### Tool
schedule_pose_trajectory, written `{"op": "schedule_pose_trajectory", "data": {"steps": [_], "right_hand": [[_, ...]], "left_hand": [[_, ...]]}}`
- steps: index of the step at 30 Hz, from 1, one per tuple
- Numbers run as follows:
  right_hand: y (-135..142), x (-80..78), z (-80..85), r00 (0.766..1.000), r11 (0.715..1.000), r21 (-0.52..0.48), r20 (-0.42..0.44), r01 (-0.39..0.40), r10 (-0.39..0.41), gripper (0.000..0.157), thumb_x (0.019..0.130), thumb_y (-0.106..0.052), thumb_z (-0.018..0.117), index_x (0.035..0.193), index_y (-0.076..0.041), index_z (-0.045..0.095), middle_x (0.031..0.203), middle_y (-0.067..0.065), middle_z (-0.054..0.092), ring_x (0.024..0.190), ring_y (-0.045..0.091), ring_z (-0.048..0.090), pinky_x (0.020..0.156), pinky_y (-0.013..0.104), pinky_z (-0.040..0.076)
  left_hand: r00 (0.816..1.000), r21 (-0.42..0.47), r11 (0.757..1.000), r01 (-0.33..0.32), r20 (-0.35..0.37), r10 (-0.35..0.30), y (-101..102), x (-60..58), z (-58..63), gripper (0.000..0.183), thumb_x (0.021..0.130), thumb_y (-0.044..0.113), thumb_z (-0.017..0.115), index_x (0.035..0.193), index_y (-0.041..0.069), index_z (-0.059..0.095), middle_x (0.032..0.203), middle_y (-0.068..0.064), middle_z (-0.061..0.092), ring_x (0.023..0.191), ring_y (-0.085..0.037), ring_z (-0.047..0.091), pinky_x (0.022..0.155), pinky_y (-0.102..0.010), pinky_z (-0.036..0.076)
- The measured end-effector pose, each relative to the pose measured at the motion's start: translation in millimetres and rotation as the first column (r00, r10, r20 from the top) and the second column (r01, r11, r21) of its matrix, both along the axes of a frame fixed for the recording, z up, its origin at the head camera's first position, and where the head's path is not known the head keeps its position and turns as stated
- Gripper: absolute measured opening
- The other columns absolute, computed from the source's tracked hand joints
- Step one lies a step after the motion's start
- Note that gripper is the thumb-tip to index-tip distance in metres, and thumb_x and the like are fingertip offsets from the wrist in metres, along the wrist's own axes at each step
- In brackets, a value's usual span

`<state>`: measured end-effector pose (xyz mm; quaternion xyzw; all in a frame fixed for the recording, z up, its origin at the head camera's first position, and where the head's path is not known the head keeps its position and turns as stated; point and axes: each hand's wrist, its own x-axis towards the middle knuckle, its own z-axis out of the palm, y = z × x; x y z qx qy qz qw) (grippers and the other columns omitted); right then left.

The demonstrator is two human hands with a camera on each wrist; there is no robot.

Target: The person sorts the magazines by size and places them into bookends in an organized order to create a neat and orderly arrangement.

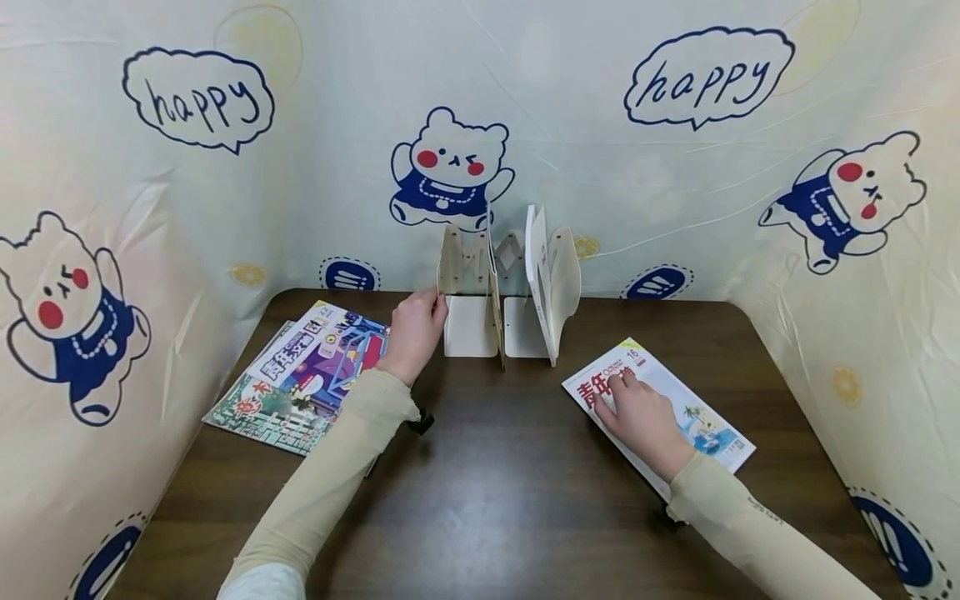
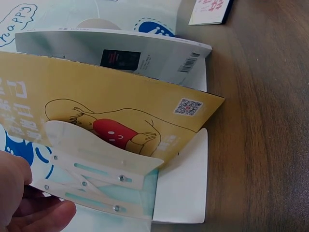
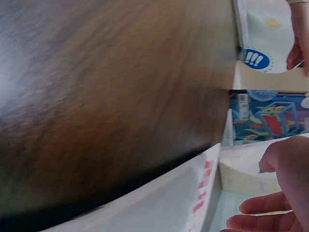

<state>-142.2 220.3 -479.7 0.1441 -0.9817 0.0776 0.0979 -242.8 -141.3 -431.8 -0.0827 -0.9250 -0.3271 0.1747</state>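
Note:
A white expandable bookend (image 1: 471, 327) stands at the back middle of the table. My left hand (image 1: 417, 332) grips the outer edge of its left end panel, fingers curled round it in the left wrist view. Upright inside are a magazine with a tan cover (image 2: 120, 92) and, further right, a white-edged one (image 1: 537, 275); the tan one leans. My right hand (image 1: 647, 421) is over a white magazine (image 1: 708, 425) with red lettering lying flat at the right. Its fingertips overlap the lettering, and thumb and fingers are spread apart in the right wrist view.
Two magazines overlap on the table's left: a purple one (image 1: 322, 354) on top of a green patterned one (image 1: 262, 417). The brown wooden table (image 1: 480, 500) is bordered at the back and sides by a pale sheet (image 1: 570, 125) printed with cartoon bears.

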Motion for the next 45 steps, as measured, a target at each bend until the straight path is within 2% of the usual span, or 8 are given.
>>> {"op": "schedule_pose_trajectory", "data": {"steps": [9, 19, 21, 26, 29, 36, 40, 45], "right_hand": [[4, 1.9, -18.5, 0.995, 1.000, 0.030, 0.094, 0.006, -0.009, 0.041, 0.094, -0.036, 0.074, 0.105, 0.003, 0.067, 0.086, 0.016, 0.062, 0.069, 0.032, 0.062, 0.052, 0.048, 0.053], [3, 2.5, -22.1, 0.991, 0.996, 0.092, 0.128, 0.018, -0.030, 0.059, 0.091, -0.046, 0.077, 0.112, 0.007, 0.065, 0.095, 0.024, 0.061, 0.076, 0.037, 0.060, 0.056, 0.052, 0.056], [2, 2.9, -22.1, 0.993, 0.995, 0.102, 0.116, 0.010, -0.022, 0.057, 0.091, -0.045, 0.078, 0.109, 0.008, 0.065, 0.093, 0.023, 0.060, 0.075, 0.038, 0.060, 0.055, 0.053, 0.056], [-3, 6.4, -24.3, 0.999, 0.992, 0.118, -0.011, -0.037, 0.038, 0.044, 0.089, -0.035, 0.081, 0.088, 0.005, 0.062, 0.080, 0.019, 0.055, 0.064, 0.036, 0.056, 0.047, 0.050, 0.051], [-7, 7.3, -25.8, 0.993, 0.987, 0.141, -0.079, -0.071, 0.083, 0.040, 0.087, -0.029, 0.081, 0.078, 0.003, 0.059, 0.073, 0.017, 0.052, 0.057, 0.034, 0.053, 0.045, 0.047, 0.049], [-12, 7.9, -27.3, 0.976, 0.979, 0.174, -0.172, -0.103, 0.133, 0.033, 0.082, -0.019, 0.079, 0.068, 0.000, 0.055, 0.066, 0.014, 0.050, 0.049, 0.028, 0.050, 0.041, 0.044, 0.049], [-14, 6.9, -27.9, 0.978, 0.975, 0.197, -0.163, -0.099, 0.132, 0.030, 0.082, -0.016, 0.077, 0.069, 0.002, 0.057, 0.066, 0.015, 0.051, 0.049, 0.028, 0.051, 0.041, 0.044, 0.050], [-15, 5.3, -27.4, 0.992, 0.979, 0.192, -0.098, -0.061, 0.081, 0.030, 0.080, -0.014, 0.080, 0.082, 0.009, 0.060, 0.073, 0.020, 0.055, 0.054, 0.033, 0.056, 0.045, 0.047, 0.053]], "left_hand": [[1.000, 0.005, 1.000, 0.006, 0.026, -0.006, 1, 1.6, 2.5, 0.027, 0.109, 0.020, 0.056, 0.118, 0.000, 0.072, 0.095, -0.016, 0.070, 0.079, -0.028, 0.067, 0.072, -0.039, 0.063], [1.000, -0.002, 1.000, -0.001, 0.031, 0.001, 1, 0.4, 5.5, 0.029, 0.109, 0.021, 0.057, 0.124, 0.000, 0.071, 0.100, -0.017, 0.071, 0.084, -0.029, 0.070, 0.079, -0.041, 0.063], [0.999, -0.004, 1.000, -0.002, 0.034, 0.002, 1, 0.4, 5.2, 0.030, 0.109, 0.021, 0.056, 0.124, 0.000, 0.071, 0.100, -0.017, 0.072, 0.085, -0.030, 0.070, 0.079, -0.041, 0.063], [0.999, -0.002, 1.000, -0.004, 0.042, 0.005, 0, 0.2, 3.8, 0.029, 0.109, 0.020, 0.056, 0.123, 0.000, 0.071, 0.100, -0.017, 0.071, 0.086, -0.030, 0.071, 0.080, -0.040, 0.063], [0.999, 0.001, 1.000, -0.005, 0.045, 0.005, 0, 0.0, 3.8, 0.029, 0.109, 0.021, 0.057, 0.124, 0.000, 0.071, 0.101, -0.017, 0.072, 0.088, -0.030, 0.071, 0.081, -0.041, 0.063], [0.999, -0.006, 1.000, -0.007, 0.037, 0.007, 1, -0.6, 2.6, 0.030, 0.108, 0.021, 0.058, 0.126, 0.001, 0.071, 0.106, -0.018, 0.073, 0.091, -0.031, 0.072, 0.084, -0.042, 0.062], [0.999, -0.003, 1.000, -0.005, 0.035, 0.005, 1, -1.0, 3.1, 0.031, 0.108, 0.021, 0.057, 0.127, 0.000, 0.070, 0.107, -0.018, 0.073, 0.092, -0.032, 0.073, 0.085, -0.043, 0.062], [0.999, 0.004, 1.000, -0.006, 0.040, 0.006, 0, -1.2, 4.1, 0.031, 0.108, 0.021, 0.058, 0.126, -0.001, 0.071, 0.107, -0.019, 0.073, 0.092, -0.032, 0.073, 0.084, -0.043, 0.062]]}}
